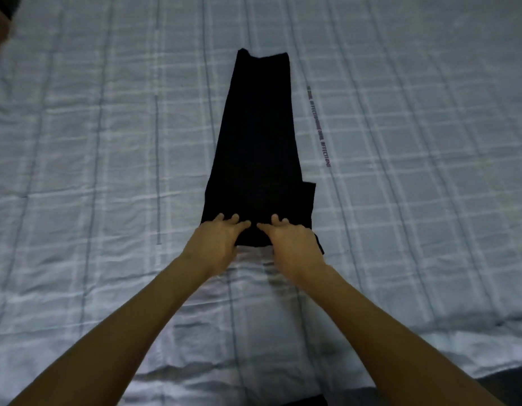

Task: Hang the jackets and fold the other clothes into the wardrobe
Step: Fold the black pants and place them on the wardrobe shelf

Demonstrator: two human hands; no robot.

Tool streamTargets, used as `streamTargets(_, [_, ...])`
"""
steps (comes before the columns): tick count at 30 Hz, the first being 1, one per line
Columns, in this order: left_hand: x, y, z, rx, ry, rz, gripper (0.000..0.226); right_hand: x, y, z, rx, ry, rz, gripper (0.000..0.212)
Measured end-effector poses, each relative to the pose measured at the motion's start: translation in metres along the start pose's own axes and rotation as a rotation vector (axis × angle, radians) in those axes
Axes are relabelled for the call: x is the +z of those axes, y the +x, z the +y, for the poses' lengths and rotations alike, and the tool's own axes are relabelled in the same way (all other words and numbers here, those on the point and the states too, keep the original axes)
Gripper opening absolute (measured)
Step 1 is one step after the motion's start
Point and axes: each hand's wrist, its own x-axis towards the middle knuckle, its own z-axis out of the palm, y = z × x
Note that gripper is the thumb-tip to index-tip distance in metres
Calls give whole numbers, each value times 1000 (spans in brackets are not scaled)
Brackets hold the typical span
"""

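Observation:
A black garment, folded lengthwise into a long narrow strip, lies flat on the bed and runs away from me. My left hand and my right hand rest side by side on its near end. The fingers of both hands are spread and lie on top of the cloth, with the fingertips almost touching each other. A small flap of the cloth sticks out on the right near my right hand. I cannot tell whether the thumbs are under the hem.
The bed is covered with a pale blue checked quilt that fills nearly the whole view. A line of printed lettering runs on the quilt just right of the garment. A dark edge shows at the bottom right.

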Motion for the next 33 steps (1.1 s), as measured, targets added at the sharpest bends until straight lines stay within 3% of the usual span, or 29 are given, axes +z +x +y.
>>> streamTargets(4, [-57, -33, 18, 34, -128, -406, 8, -73, -30, -11, -69, 117, -342, 29])
streamTargets(5, [-75, -36, 23, 27, -135, -473, 9, -89, -33, -13, -51, 132, -386, 32])
streamTargets(7, [-105, -34, 27, -7, -99, -434, 8, -110, -30, -17, -5, 55, -230, 45])
streamTargets(8, [-115, -30, 25, -20, -73, -295, 18, -116, -26, -17, 24, 27, -24, 49])
streamTargets(10, [-122, -17, 14, -11, -34, 192, 31, -116, -14, -15, 55, 105, 433, 51])
streamTargets(12, [-116, -9, 4, 52, -53, 614, 34, -107, -1, -7, 35, 242, 688, 47])
streamTargets(13, [-109, -6, -1, 69, -77, 691, 34, -99, 6, -2, 21, 265, 730, 45])
streamTargets(14, [-96, -1, -5, 85, -91, 684, 34, -87, 11, 3, 5, 269, 727, 44])
streamTargets(16, [-57, 5, -14, 134, -46, 559, 38, -55, 18, 10, -22, 249, 564, 46])
streamTargets(19, [13, 10, -22, 85, 90, 295, 70, -2, 19, 15, 4, 85, 111, 77])
streamTargets(20, [30, 12, -24, 58, 116, 246, 81, 13, 20, 17, 1, -3, 75, 87])
streamTargets(22, [47, 18, -22, 26, 140, 237, 95, 30, 22, 21, -5, -80, 129, 93])
streamTargets(25, [48, 29, -16, -11, 149, 310, 95, 38, 34, 27, -10, -43, 302, 70])
streamTargets(29, [9, 41, -17, 29, 40, 312, 60, 14, 46, 29, -52, 24, 406, 46])
streamTargets(33, [-90, 63, -25, 114, -301, 85, 31, -60, 68, 33, -59, 159, 352, 40])
